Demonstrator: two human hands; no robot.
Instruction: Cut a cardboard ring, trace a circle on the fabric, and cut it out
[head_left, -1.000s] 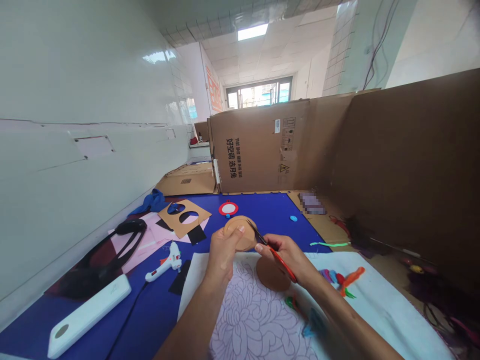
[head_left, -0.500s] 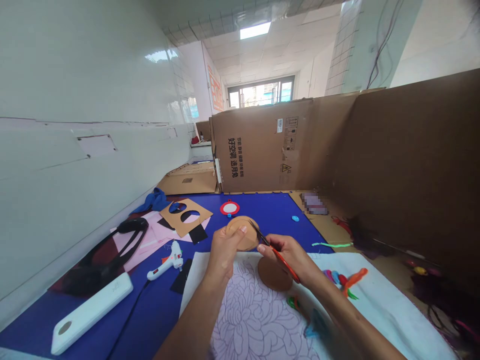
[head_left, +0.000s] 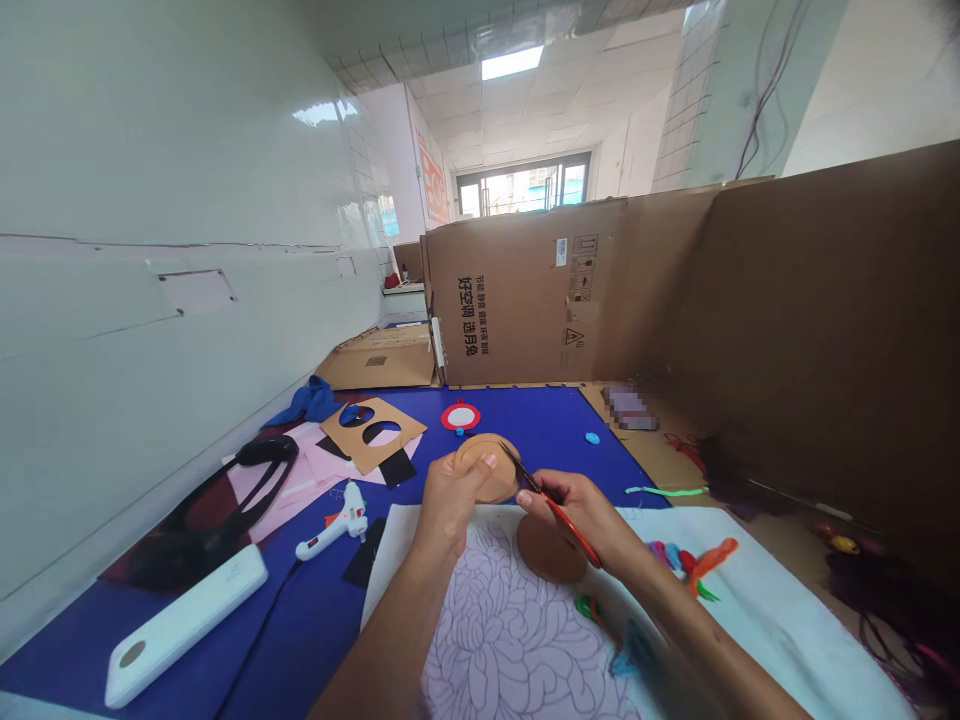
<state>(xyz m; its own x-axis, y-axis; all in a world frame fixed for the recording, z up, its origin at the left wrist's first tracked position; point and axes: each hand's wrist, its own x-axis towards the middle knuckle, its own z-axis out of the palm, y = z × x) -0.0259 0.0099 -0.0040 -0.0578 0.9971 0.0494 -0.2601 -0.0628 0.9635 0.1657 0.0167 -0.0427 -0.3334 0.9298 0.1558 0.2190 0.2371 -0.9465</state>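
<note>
Pinched between thumb and fingers of my left hand [head_left: 452,500] is a round tan cardboard disc [head_left: 491,480], with a line curving near its edge. My right hand [head_left: 574,505] grips orange-handled scissors [head_left: 559,518], whose dark blades lie at the disc's right side. Whether the blades have paper between them is hard to tell. Below the right hand, a second brown cardboard disc [head_left: 551,550] rests on white cloth [head_left: 517,640] printed with flower outlines. Green yarn [head_left: 587,606] and blue yarn [head_left: 624,660] lie near my right forearm.
At left are a white glue gun [head_left: 334,525], a long white device [head_left: 187,625], a black strap [head_left: 217,510] and a cardboard sheet with round holes [head_left: 373,455]. A red-rimmed round piece [head_left: 460,416] lies beyond the disc. Cardboard walls [head_left: 525,300] stand behind and right.
Almost nothing differs. The whole view has shifted very slightly; both hands keep the same hold on the disc and scissors.
</note>
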